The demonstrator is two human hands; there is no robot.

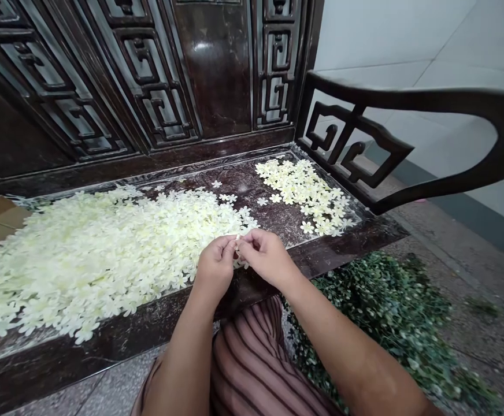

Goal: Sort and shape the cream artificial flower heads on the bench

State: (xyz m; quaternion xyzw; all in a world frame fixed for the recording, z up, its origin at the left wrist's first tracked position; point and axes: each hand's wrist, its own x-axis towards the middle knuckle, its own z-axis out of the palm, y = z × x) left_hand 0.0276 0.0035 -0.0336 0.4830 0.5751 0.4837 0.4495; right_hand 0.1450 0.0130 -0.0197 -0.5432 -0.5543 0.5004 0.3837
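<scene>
- pale small piece is pinched right at the fingertips, between left hand and right hand; neither is nearer, and its long axis cannot be told.
- blossom heap is spread left of the fingers, smaller cluster beyond, rightward.

two hands, two flower heaps, one greenery heap, one armrest

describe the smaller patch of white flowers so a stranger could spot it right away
Find the dark carved bench. On its seat, beside the curved armrest, lies the smaller patch. It is sparser and far smaller than the big heap to its left.
</scene>
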